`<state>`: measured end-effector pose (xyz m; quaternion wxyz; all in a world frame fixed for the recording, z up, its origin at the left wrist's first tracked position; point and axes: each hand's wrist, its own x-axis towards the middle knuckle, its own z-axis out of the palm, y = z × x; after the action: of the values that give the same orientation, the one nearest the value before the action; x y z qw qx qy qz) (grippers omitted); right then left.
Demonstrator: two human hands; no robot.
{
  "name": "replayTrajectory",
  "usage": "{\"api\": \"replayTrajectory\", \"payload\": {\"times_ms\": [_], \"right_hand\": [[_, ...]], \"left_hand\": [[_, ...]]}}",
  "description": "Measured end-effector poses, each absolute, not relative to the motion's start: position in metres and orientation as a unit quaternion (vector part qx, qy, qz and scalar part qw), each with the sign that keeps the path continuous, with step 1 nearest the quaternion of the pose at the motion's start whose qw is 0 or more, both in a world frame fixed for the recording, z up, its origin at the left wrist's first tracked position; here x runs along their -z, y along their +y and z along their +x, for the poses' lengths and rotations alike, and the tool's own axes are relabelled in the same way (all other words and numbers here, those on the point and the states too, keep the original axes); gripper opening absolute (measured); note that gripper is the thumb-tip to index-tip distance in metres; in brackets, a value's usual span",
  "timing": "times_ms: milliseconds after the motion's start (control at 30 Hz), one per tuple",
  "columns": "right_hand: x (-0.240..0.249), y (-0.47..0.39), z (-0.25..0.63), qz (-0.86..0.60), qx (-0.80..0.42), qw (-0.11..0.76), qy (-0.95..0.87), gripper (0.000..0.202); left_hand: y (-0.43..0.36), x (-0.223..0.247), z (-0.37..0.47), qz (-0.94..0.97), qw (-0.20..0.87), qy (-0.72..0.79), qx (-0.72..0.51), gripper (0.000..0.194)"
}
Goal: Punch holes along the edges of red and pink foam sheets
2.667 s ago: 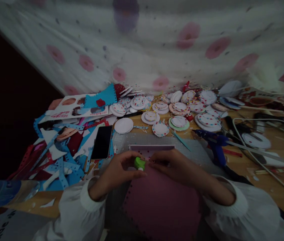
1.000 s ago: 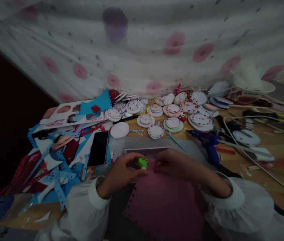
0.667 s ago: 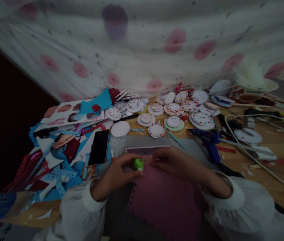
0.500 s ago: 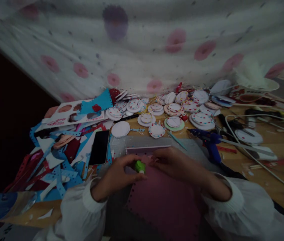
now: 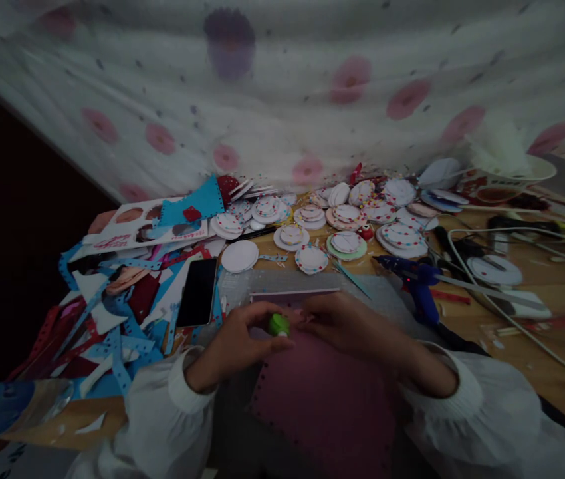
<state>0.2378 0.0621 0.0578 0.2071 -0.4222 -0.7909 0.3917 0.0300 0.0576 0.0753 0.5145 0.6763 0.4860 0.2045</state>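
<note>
My left hand [image 5: 244, 339] is closed round a small bright green object [image 5: 278, 325] with a white end; its exact kind is unclear. Just right of it, my right hand [image 5: 339, 326] pinches a small pinkish piece [image 5: 306, 317], too small to name. Both hands are held close together above a pink sheet [image 5: 327, 399] with a row of dark holes along its edge. The sheet's upper part is partly hidden by the hands. Behind it shows the pale rim of a pink tray-like piece [image 5: 292, 292] on a grey mat [image 5: 387, 299].
Stacks of white discs with coloured pins [image 5: 402, 239] line the back. Left lie a phone [image 5: 197, 293] and a heap of blue and red scraps [image 5: 113, 332]. On the right are a blue glue gun [image 5: 419, 286], a white cable [image 5: 502, 316] and a white bucket [image 5: 536, 169].
My left hand has shifted very slightly and the green object has turned a little. My right hand stays almost in place, still pinching.
</note>
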Motion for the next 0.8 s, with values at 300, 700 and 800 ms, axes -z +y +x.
{"api": "replayTrajectory", "payload": {"times_ms": [300,700,800], "right_hand": [[-0.056,0.063,0.237,-0.409,-0.412,0.211,-0.787,0.021],[-0.062,0.055,0.235,-0.371,-0.402,0.215,-0.809,0.041],[-0.063,0.054,0.232,-0.384,-0.394,0.212,-0.807,0.039]], "left_hand": [[0.058,-0.072,0.032,0.698,0.479,0.493,-0.198,0.030],[0.051,-0.063,0.034,0.717,0.457,0.477,-0.223,0.025],[0.050,-0.062,0.034,0.720,0.441,0.486,-0.227,0.021]]}}
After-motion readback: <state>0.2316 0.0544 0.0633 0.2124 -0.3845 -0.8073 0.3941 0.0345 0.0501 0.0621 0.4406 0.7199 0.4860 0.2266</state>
